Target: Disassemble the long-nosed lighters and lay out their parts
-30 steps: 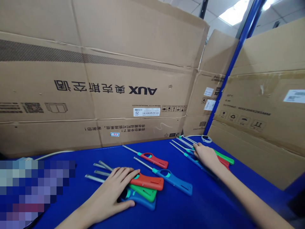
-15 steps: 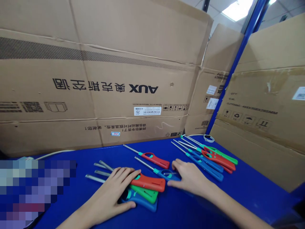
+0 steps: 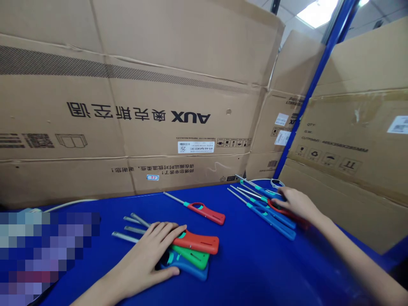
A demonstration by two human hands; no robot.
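My left hand (image 3: 154, 250) is wrapped round a bunch of long-nosed gas lighters: a red lighter (image 3: 200, 243) on top, a green lighter (image 3: 195, 257) under it and a blue lighter (image 3: 194, 268) lowest. Their metal tubes (image 3: 127, 231) stick out to the left. At the back right, my right hand (image 3: 298, 205) is closed round another blue lighter (image 3: 269, 194), its tube pointing up and left. That one is over a fanned row of lighters, where blue bodies (image 3: 276, 221) show and others are partly hidden. A single red lighter (image 3: 207, 212) lies between my hands.
A large cardboard panel (image 3: 143, 97) stands along the back of the blue tabletop (image 3: 248, 263), and another cardboard wall (image 3: 344, 195) closes the right side. A white cable (image 3: 72, 204) and a round white-rimmed object (image 3: 277, 183) lie by the back edge. Left is a blurred patch.
My right hand has picked up the blue lighter from beside the single red one and carried it right, over the row. My left hand keeps its hold on the bunch.
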